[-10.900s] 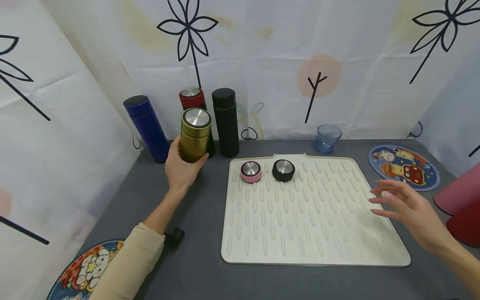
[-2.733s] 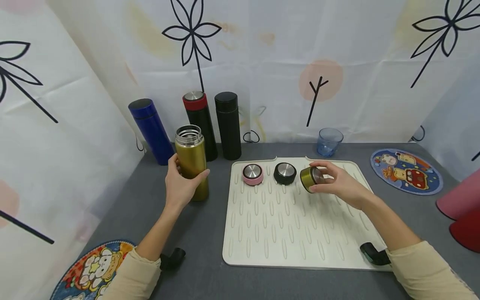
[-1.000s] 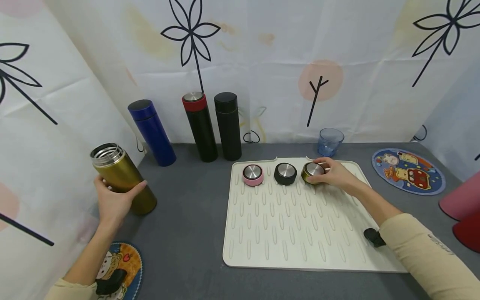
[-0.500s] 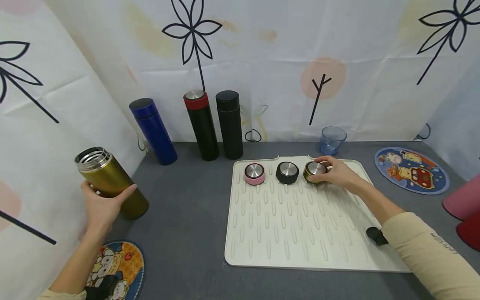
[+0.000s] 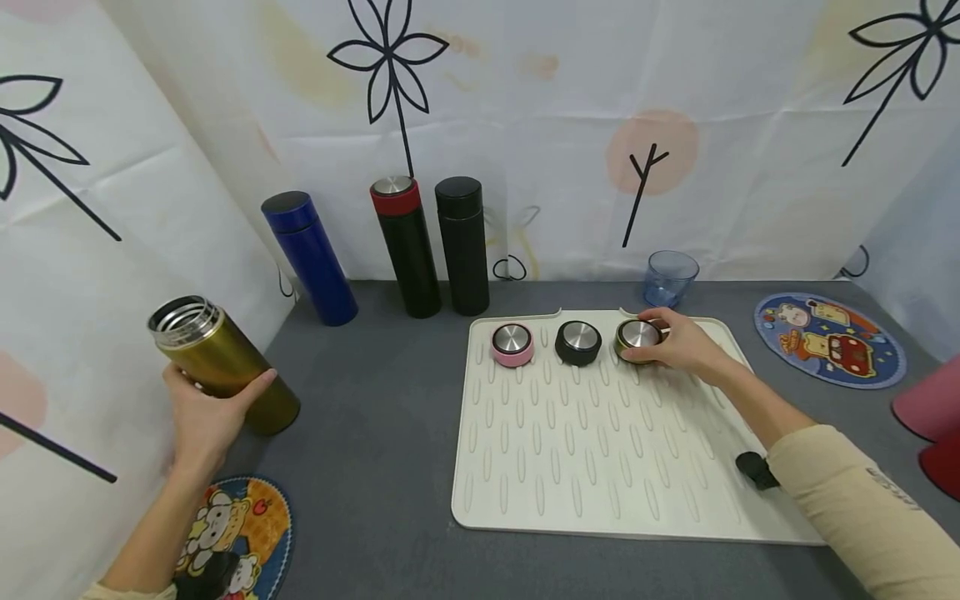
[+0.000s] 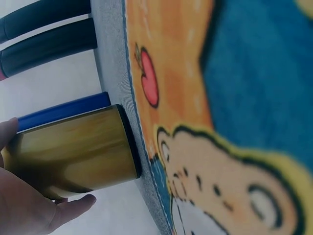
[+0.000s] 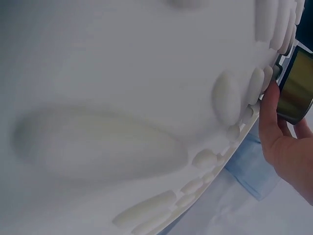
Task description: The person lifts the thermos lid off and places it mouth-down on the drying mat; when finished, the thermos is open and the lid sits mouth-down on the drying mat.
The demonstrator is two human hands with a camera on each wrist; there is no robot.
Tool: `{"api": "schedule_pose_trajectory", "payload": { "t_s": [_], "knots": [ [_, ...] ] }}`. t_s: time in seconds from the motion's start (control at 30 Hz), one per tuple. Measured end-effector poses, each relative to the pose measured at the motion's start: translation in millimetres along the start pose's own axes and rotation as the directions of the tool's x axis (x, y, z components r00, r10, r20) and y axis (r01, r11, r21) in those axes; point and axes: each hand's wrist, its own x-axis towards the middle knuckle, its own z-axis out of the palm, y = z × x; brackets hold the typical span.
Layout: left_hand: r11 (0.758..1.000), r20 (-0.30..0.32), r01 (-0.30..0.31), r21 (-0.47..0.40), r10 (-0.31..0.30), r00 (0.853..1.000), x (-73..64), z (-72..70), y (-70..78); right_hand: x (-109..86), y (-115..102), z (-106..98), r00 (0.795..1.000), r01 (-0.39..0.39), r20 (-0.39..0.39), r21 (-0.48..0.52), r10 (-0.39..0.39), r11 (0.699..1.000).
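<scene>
My left hand (image 5: 206, 412) grips a gold thermos flask (image 5: 232, 367) round its body at the left of the table. Its steel-rimmed mouth is uncovered and faces up. The left wrist view shows the flask's lower body (image 6: 78, 147) with fingers round it. On the white ridged mat (image 5: 570, 450), my right hand (image 5: 678, 346) pinches a gold thermos lid (image 5: 637, 335) with a steel top. That lid's gold side (image 7: 297, 90) shows in the right wrist view, close over the mat. To its left on the mat stand a black lid (image 5: 578, 342) and a pink lid (image 5: 512, 345).
Blue (image 5: 311, 258), red-topped dark (image 5: 407, 246) and black (image 5: 462, 246) flasks line the back left. Behind the mat stands a blue glass (image 5: 670, 277). Round cartoon placemats lie at far right (image 5: 828, 342) and front left (image 5: 258, 533). Pink and red cylinders (image 5: 933, 400) edge in at right.
The flask lost its lid between the oldest frames. My left hand carried it left and forward from beside the other flasks; my right hand brought the lid down at the mat. Little moved lately.
</scene>
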Motion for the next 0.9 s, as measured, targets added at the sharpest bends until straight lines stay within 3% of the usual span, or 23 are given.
{"api": "schedule_pose_trajectory", "payload": {
  "t_s": [0.27, 0.4, 0.5, 0.57, 0.63, 0.8, 0.9],
  "knots": [
    [1.0, -0.007, 0.01, -0.018, -0.01, 1.0, -5.5, 2.2, 2.7, -0.5, 1, -1, 1.0, 0.009, 0.007, -0.057, -0.009, 0.998],
    [0.997, -0.071, -0.05, -0.05, 0.047, 0.996, -10.2, 5.8, 4.5, -1.2, 1, -2, 1.0, 0.022, 0.009, -0.067, -0.021, 0.997],
    [0.989, -0.153, -0.126, -0.082, 0.113, 0.982, -15.8, 8.6, 7.0, -1.9, 2, -3, 0.999, 0.033, 0.022, -0.081, -0.032, 0.996],
    [0.98, -0.223, -0.189, -0.06, 0.171, 0.96, -21.5, 10.7, 9.0, -2.0, 1, -3, 0.999, 0.035, 0.038, -0.071, -0.032, 0.997],
    [0.966, -0.294, -0.254, -0.039, 0.232, 0.927, -27.9, 13.3, 11.8, -2.2, 1, -4, 0.998, 0.027, 0.052, -0.056, -0.024, 0.998],
    [0.91, -0.432, -0.414, 0.003, 0.374, 0.82, -43.2, 22.7, 23.8, -3.1, -1, -5, 0.998, -0.018, 0.064, -0.013, 0.019, 1.0],
    [0.854, -0.479, -0.521, -0.007, 0.454, 0.751, -49.7, 30.7, 30.6, -4.0, -1, -6, 0.998, -0.039, 0.058, 0.003, 0.038, 0.999]
  ]
}}
